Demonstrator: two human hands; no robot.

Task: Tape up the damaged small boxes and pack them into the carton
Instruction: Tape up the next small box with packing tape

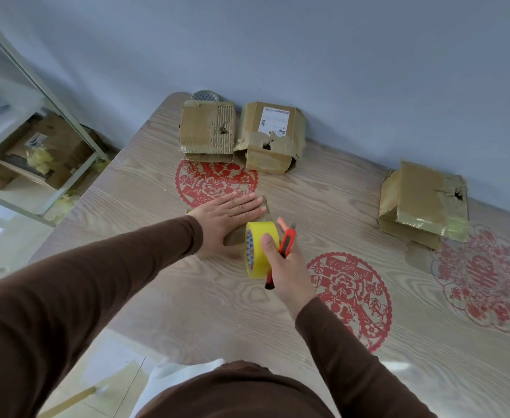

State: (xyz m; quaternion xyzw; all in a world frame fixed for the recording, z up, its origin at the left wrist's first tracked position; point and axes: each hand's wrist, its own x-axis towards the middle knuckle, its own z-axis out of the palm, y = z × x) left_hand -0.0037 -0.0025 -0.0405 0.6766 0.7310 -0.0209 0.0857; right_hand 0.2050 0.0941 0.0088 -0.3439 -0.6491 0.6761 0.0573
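A person in dark brown long sleeves leans over a pale wood-grain table (323,188) that fills the middle and right of the frame. The left hand (228,220) lies flat just above the centre, fingers straight and close together, its grip spread and pressing down on a small flattened brown cardboard box (236,236), which is mostly hidden beneath the palm. Just to its right, the right hand (286,260) has its grip curled round a roll of yellow packing tape (261,250), thumb on the outer face of the roll, and the same hand also holds a red utility knife (286,241) against the roll's right side, the knife pointing toward the upper right. The roll stands on edge, touching or nearly touching the flattened box. At the top centre, against the grey-blue wall, two damaged brown cardboard boxes sit side by side: the left torn box (207,126) shows exposed corrugation and a small hole, and the box with a white shipping label (273,137) has a hole in its crumpled front. A third dented brown box with shiny tape (424,200) sits well apart at the right edge, also holed. Three red paper-cut floral decals (350,297) mark the table surface. In the upper left, a metal-framed shelf (41,86) holds a large brown carton (48,146).
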